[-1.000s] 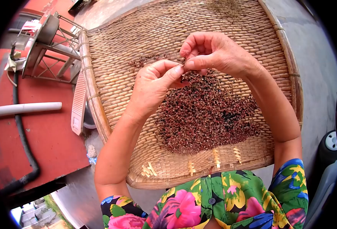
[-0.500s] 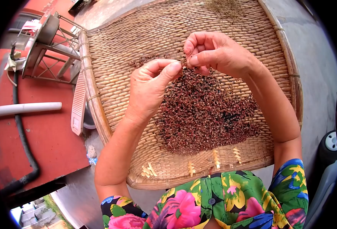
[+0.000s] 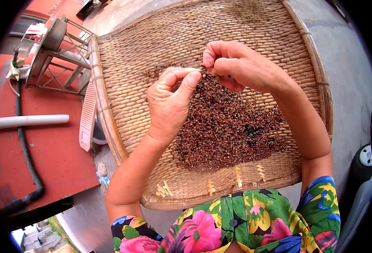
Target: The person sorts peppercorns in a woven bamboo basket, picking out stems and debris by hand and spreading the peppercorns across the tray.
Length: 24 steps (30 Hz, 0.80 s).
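Above a woven winnowing basket (image 3: 135,46), my left hand (image 3: 171,101) pinches a small thin twig (image 3: 204,69) between thumb and forefinger. My right hand (image 3: 251,69) is closed at the twig's other side, its fingers curled and their tips partly hidden. Just below both hands spreads a pile of dried reddish-brown husks with black seeds (image 3: 224,130), which look like Sichuan peppercorns. Darker seeds gather toward the pile's right side.
Fine brownish bits (image 3: 247,10) lie at the basket's far edge. A metal stand (image 3: 55,59), a pale ridged plastic strip (image 3: 87,118) and a white pipe (image 3: 25,121) are at the left. A black wheel (image 3: 364,158) stands at the right.
My right hand has curled in more and shifted slightly down and right. The left hand has moved a little to the right, staying in its pinch.
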Available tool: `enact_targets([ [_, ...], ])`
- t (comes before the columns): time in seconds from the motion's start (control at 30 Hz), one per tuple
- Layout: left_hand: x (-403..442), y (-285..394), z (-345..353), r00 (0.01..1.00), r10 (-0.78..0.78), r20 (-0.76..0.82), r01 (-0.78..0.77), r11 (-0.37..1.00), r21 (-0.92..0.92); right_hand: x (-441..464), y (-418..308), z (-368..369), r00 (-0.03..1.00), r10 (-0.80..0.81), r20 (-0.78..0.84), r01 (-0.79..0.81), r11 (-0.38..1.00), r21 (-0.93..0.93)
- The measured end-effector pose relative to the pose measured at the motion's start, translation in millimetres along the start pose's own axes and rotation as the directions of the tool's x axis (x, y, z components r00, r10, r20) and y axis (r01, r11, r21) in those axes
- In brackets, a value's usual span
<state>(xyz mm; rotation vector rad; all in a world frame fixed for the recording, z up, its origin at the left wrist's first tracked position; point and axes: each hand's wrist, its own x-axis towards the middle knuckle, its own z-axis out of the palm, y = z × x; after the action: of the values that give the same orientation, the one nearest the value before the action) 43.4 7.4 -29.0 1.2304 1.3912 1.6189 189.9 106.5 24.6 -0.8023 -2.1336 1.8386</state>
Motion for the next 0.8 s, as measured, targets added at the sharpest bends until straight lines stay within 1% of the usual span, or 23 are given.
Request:
enact_targets([
  [0.07,0,1,1,1.0,-0.025,0.007,0.025,0.997,-0.073,1,3,0,1.0,-0.023,0.009,0.023,1.0,0.02],
  [0.13,0,2,1,0.999,-0.039,-0.005,0.038,0.996,-0.076,2,7,1,0.999,-0.049,0.02,0.048,0.998,0.039],
  [0.2,3,3,-2,0.998,-0.052,-0.018,0.051,0.995,-0.08,2,9,2,0.995,-0.096,-0.042,0.102,0.972,0.211],
  [0.23,8,3,-8,0.996,-0.072,-0.053,0.059,0.972,-0.227,2,9,-2,0.995,-0.096,-0.04,0.103,0.972,0.21],
  [0.27,11,3,-13,0.992,-0.097,-0.085,0.059,0.927,-0.37,1,9,-9,0.995,-0.085,0.054,0.071,0.973,0.218],
  [0.3,12,4,-16,0.992,-0.095,-0.087,0.057,0.927,-0.37,2,8,-14,0.986,-0.074,0.148,0.04,0.974,0.222],
  [0.33,12,4,-17,0.992,-0.108,-0.061,0.079,0.929,-0.361,1,5,-16,0.983,-0.02,0.183,-0.001,0.994,0.113],
  [0.37,11,4,-17,0.992,-0.123,-0.034,0.103,0.93,-0.352,0,5,-14,0.983,-0.017,0.183,-0.003,0.994,0.112],
  [0.4,11,4,-16,0.995,-0.099,-0.033,0.08,0.926,-0.368,0,5,-12,0.983,-0.09,0.16,0.112,0.985,-0.132],
  [0.43,11,4,-16,0.994,-0.099,-0.035,0.079,0.926,-0.369,0,6,-10,0.974,-0.167,0.156,0.214,0.905,-0.368],
  [0.47,11,6,-16,0.996,-0.084,-0.026,0.07,0.936,-0.346,3,8,-8,0.969,-0.229,0.098,0.248,0.922,-0.298],
  [0.5,12,6,-16,0.997,-0.07,-0.016,0.061,0.944,-0.324,5,7,-5,0.983,-0.186,0.005,0.184,0.968,-0.17],
  [0.53,11,5,-16,0.997,-0.072,-0.016,0.063,0.944,-0.325,8,8,-3,0.984,-0.178,-0.014,0.176,0.981,-0.083],
  [0.57,10,4,-15,0.999,-0.049,-0.008,0.045,0.958,-0.282,10,11,-1,0.986,-0.166,-0.033,0.166,0.986,0.005],
  [0.6,9,4,-14,1.0,-0.026,0.002,0.026,0.971,-0.238,11,14,2,0.981,-0.191,-0.025,0.192,0.981,0.017],
  [0.63,8,3,-13,1.0,-0.029,0.003,0.029,0.971,-0.237,12,17,6,0.976,-0.217,-0.017,0.217,0.976,0.03],
  [0.67,7,2,-13,1.0,-0.019,0.016,0.022,0.981,-0.193,10,18,10,0.958,-0.287,-0.019,0.287,0.957,0.043],
  [0.7,7,2,-12,1.0,-0.009,0.028,0.013,0.989,-0.149,11,21,11,0.958,-0.286,-0.019,0.287,0.957,0.045],
  [0.77,7,2,-11,1.0,-0.002,0.03,0.006,0.991,-0.136,13,26,14,0.902,-0.411,-0.134,0.398,0.91,-0.114],
  [0.8,6,3,-11,1.0,-0.029,0.01,0.031,0.986,-0.166,12,25,13,0.897,-0.419,-0.143,0.387,0.899,-0.205],
])
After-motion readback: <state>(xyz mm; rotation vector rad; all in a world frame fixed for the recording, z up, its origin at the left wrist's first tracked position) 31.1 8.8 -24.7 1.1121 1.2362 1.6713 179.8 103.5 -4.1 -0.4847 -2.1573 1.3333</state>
